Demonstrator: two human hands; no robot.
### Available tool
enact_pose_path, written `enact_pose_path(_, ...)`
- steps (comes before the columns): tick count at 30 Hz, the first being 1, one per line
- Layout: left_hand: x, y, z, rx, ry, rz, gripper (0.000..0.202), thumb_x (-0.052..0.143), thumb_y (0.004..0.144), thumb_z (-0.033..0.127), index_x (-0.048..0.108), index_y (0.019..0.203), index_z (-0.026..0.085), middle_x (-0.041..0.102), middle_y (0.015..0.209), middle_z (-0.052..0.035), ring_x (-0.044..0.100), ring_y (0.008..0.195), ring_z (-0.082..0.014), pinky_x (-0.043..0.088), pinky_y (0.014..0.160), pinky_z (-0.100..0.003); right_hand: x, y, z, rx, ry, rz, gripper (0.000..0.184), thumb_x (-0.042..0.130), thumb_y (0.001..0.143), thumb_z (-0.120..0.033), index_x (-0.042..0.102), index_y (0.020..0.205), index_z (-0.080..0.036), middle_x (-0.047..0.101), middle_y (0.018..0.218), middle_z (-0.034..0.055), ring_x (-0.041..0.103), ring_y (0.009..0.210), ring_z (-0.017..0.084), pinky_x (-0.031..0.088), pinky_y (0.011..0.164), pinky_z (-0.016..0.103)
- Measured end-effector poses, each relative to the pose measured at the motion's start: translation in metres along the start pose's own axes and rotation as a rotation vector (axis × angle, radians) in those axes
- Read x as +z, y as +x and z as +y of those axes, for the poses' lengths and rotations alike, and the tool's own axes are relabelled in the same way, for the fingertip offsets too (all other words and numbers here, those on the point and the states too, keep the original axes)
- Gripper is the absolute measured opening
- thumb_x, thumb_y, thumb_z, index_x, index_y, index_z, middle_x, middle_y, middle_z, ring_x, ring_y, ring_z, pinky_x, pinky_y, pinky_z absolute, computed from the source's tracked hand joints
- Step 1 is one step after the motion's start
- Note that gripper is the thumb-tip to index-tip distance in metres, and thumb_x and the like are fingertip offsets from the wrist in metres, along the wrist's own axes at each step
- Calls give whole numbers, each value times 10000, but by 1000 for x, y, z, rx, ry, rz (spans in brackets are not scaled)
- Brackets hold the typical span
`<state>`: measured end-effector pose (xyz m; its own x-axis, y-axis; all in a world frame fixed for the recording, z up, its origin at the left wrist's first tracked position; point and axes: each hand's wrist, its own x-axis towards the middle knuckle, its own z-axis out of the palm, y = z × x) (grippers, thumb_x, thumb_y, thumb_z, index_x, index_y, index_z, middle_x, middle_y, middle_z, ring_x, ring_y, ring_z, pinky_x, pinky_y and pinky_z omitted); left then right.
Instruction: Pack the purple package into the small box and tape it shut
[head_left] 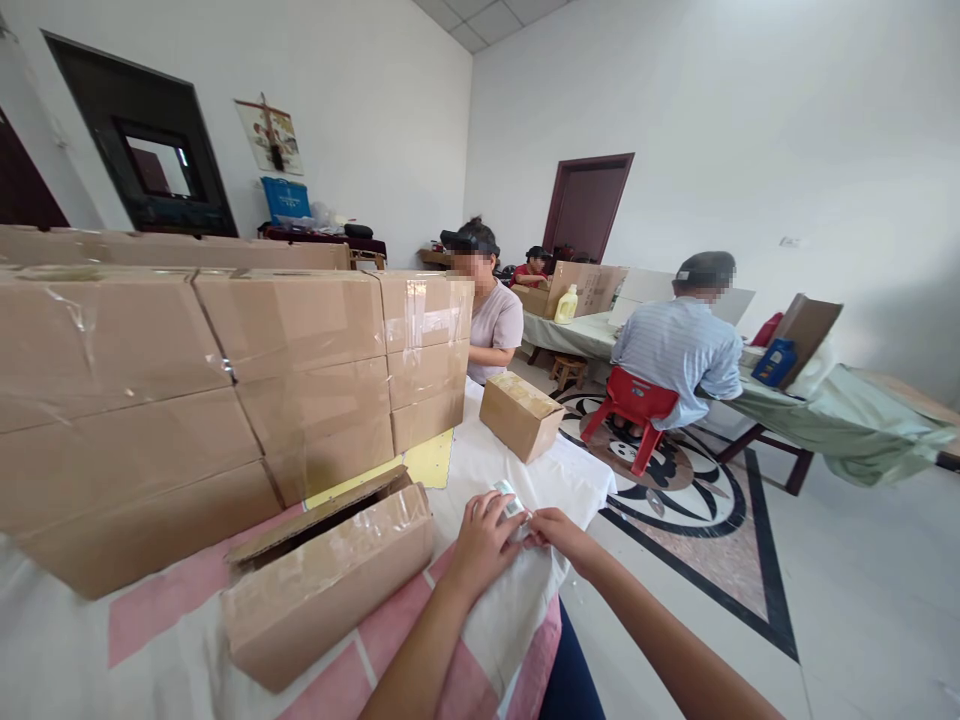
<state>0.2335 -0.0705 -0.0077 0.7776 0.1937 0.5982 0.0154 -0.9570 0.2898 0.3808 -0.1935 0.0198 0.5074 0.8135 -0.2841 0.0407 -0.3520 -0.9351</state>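
My left hand (486,535) is closed around a small white packet (507,492) with greenish printing, held low over the cloth-covered table. The fingers of my right hand (555,530) are pinched together at the packet's right end; what lies between those fingertips is too small to make out. To the left of my hands lies a long cardboard box (334,575) with its upper flap partly raised and a dark gap showing. A closed, taped cardboard box (520,415) rests beyond my hands near the table's right edge.
A taped wall of stacked cartons (300,370) fills the table's left side. Behind it sits a person (496,320). Another person sits on a red chair (631,405) at a green-covered table (847,420) holding bottles and cardboard; a third is farther back.
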Motion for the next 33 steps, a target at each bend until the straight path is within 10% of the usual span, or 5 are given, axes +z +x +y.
enact_pose_path(33, -7, 4, 6, 116, -15, 8, 263, 552, 972, 175, 701, 1144, 307, 692, 1077, -37, 613, 1024, -215, 463, 957, -418, 15, -1, 34, -202, -102, 208, 426, 494, 860, -578, 493, 629, -220, 570, 627, 9, 571, 694, 189, 449, 737, 326)
